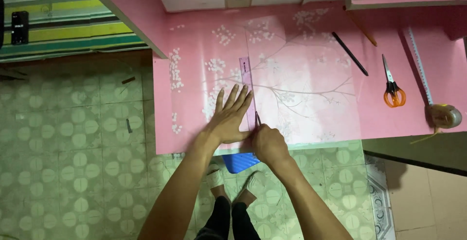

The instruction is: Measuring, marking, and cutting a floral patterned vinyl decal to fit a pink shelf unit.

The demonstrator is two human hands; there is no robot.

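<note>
The left hand (232,118) lies flat with fingers spread, pressing a clear purple ruler (248,86) onto a sheet of pink blossom-patterned paper (296,89) that covers the pink tabletop (438,74). The right hand (268,145) has its grip closed around a thin dark blade (257,119), tip touching the paper just beside the ruler's right edge near the front of the tabletop. Farther right, well apart, lie a black pencil (350,54), orange-handled scissors (393,86) and a tape measure (445,116).

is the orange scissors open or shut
Shut: the orange-handled scissors lie on the pink desk with both blades together in one narrow point and the handle loops side by side.
</note>
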